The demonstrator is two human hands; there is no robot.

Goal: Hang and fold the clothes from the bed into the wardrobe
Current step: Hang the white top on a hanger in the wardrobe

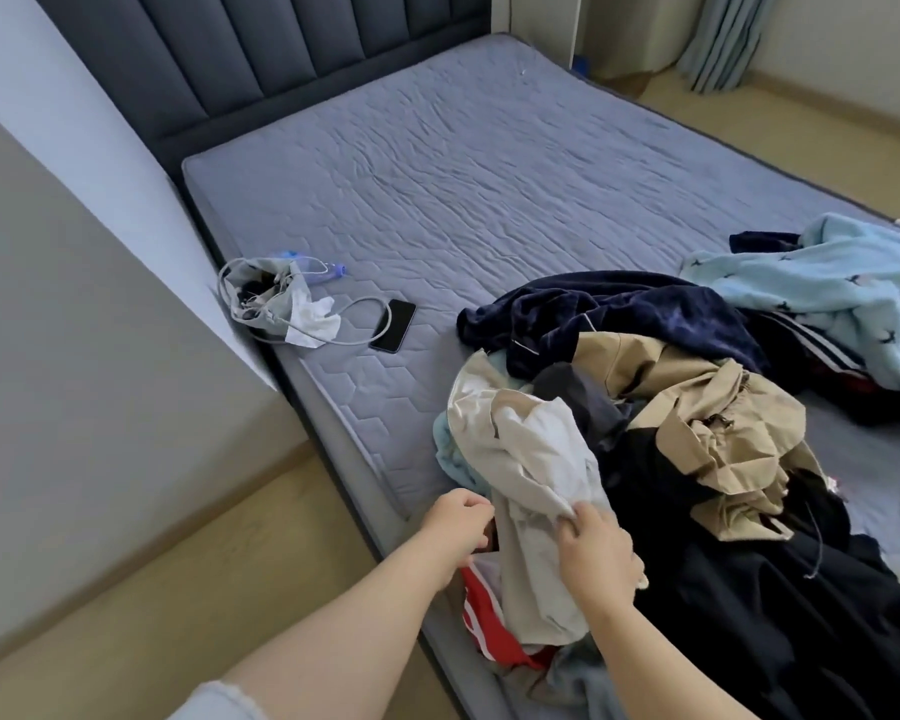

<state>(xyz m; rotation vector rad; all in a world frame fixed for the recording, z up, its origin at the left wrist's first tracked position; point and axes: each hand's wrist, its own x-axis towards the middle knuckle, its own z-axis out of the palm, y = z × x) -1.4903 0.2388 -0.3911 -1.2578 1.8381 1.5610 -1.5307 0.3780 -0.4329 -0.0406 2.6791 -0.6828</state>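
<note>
One light, limp-looking cream garment is pinched at a fold by the right hand atop the pile at the near edge of the mattress; the left hand's hold cannot be told.

Grey quilted mattress, navy velvet garment, tan jacket, pale blue patterned blanket
</note>
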